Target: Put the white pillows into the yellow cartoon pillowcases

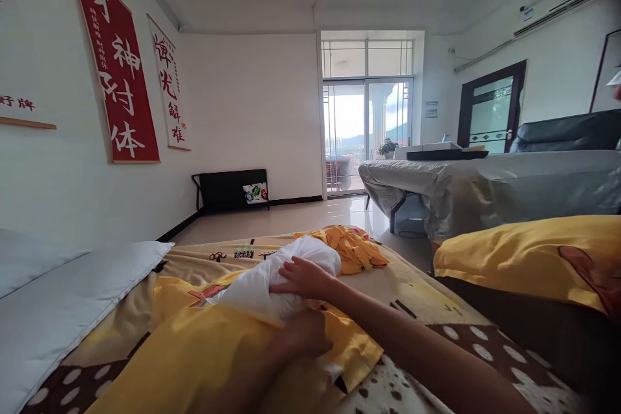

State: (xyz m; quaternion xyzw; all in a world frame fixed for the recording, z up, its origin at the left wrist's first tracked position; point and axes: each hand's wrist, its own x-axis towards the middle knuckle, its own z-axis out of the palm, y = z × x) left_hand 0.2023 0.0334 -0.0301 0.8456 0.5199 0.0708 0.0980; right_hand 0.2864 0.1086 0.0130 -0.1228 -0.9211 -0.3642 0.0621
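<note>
A white pillow [310,252] lies partly inside a yellow pillowcase [179,343] on the bed in front of me. My right hand [305,279] reaches in from the lower right and grips the pillow's top side, its thumb and fingers pressed into the soft fabric. Just below it, my left hand [308,333] is curled at the pillowcase's opening, with yellow cloth bunched around it; its fingertips are blurred and partly hidden. Behind the pillow sits a crumpled yellow cloth [352,249].
White pillows [97,284] rest along the bed's left side. At the right lies a yellow-cased pillow [528,259] on a dark surface. Beyond the patterned bedspread [417,297] stands a plastic-covered table [466,187] with a black tray. A folded black item [228,189] leans against the wall.
</note>
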